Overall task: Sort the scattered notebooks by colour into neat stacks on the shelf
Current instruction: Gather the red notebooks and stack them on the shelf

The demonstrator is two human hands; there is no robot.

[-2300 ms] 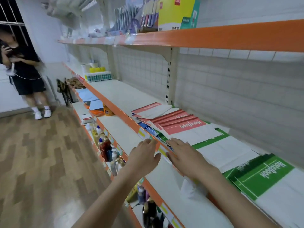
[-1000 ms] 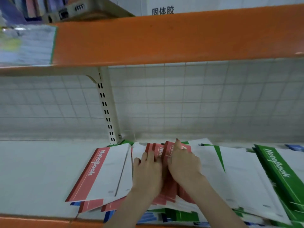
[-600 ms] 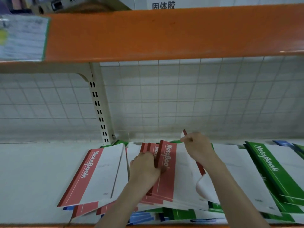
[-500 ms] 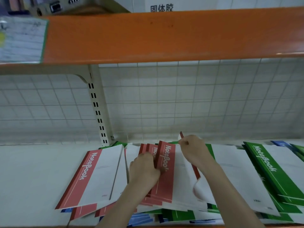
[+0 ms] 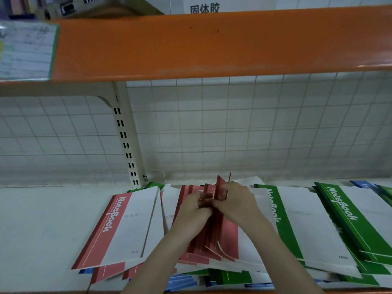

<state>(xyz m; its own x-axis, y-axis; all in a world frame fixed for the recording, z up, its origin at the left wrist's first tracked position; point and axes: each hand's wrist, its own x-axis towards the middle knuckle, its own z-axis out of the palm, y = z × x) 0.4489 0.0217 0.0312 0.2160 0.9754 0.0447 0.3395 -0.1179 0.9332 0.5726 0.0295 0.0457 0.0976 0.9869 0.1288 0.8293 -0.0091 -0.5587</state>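
A person's left hand (image 5: 192, 205) and right hand (image 5: 235, 203) met over a bundle of red notebooks (image 5: 212, 234) near the middle of the shelf (image 5: 38, 219), both sets of fingers curled round the bundle's far end and pinching several covers together. The bundle was tipped up on edge between the hands, its far corner lifted toward the tiled back wall (image 5: 212, 124), its long axis running from the shelf's front edge to its back. Both hands sat directly on the bundle, the right slightly farther in and gripping the raised covers, the left pressing in from the other side; both forearms reached in from the front edge.

Another red notebook (image 5: 121, 228) lay flat just to the left, overlapping the pile, with bare shelf beyond it toward the left end. Green notebooks (image 5: 347, 221) fanned out to the right, and blue covers (image 5: 180, 282) showed beneath the heap at the front edge. By appearances, the reds were being gathered and squared, and the free space to the left looked the likelier spot for a red stack.
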